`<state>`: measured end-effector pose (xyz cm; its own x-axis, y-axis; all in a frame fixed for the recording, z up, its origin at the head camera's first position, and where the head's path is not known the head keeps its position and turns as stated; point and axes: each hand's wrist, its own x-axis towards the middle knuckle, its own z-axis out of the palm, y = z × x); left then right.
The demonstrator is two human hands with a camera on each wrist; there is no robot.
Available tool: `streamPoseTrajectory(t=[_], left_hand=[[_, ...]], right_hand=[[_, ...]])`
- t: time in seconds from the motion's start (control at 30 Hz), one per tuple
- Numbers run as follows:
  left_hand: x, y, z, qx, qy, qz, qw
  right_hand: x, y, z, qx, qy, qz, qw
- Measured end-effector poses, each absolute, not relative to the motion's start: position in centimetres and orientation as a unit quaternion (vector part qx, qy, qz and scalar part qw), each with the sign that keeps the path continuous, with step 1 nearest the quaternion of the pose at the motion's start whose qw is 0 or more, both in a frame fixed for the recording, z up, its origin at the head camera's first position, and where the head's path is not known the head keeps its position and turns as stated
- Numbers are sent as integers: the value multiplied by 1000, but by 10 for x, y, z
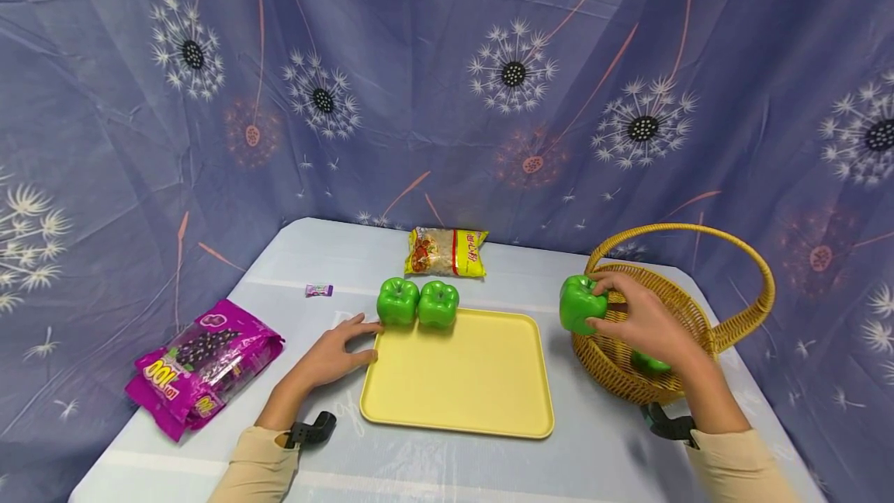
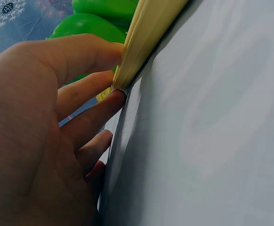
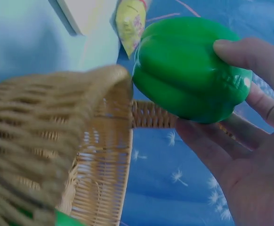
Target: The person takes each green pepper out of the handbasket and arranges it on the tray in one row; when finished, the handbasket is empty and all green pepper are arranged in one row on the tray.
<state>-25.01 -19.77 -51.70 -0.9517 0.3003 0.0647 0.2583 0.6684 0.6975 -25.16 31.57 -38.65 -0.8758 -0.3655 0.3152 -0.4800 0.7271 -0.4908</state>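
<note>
Beside the left rim of a golden-brown woven wicker basket [image 1: 606, 376], in the head view: right hand [image 1: 646, 324] stretched forward, thumb and fingers pinching a glossy green bell pepper [image 1: 581, 305] off the pale counter [image 1: 489, 472]. Left hand [image 1: 334, 352] low at a rectangular pale-yellow tray [image 1: 461, 379], fingers spread, tips at its left rim. Farther back, a yellow printed snack bag with a clear window [image 1: 443, 253]; leftward, a small purple wrapped candy [image 1: 319, 290] and a shiny purple grape-printed bag [image 1: 209, 355]. At the tray's far left corner, a second green bell pepper [image 1: 398, 301] and a third [image 1: 438, 304], side by side; inside the basket, another green one [image 1: 649, 363], partly hidden by the right arm.

In the left wrist view, thumb and fingertips touching the tray's edge, fingers apart, green peppers beyond.

In the right wrist view, thumb over the held pepper, fingers beneath; basket wall at left, hiding most of the green shape inside.
</note>
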Motion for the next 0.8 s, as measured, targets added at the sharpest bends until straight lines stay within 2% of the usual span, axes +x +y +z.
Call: streamPoseTrajectory(t=[0.17, 0.43, 0.8], left_hand=[[-251, -198, -518, 165, 914, 371, 10], [-250, -198, -519, 160, 915, 371, 17], [-250, -197, -517, 160, 914, 371, 17]], right_hand=[[-254, 301, -389, 247, -917, 303, 81], [-260, 279, -398, 261, -912, 312, 59], [-272, 253, -407, 280, -908, 306, 57]])
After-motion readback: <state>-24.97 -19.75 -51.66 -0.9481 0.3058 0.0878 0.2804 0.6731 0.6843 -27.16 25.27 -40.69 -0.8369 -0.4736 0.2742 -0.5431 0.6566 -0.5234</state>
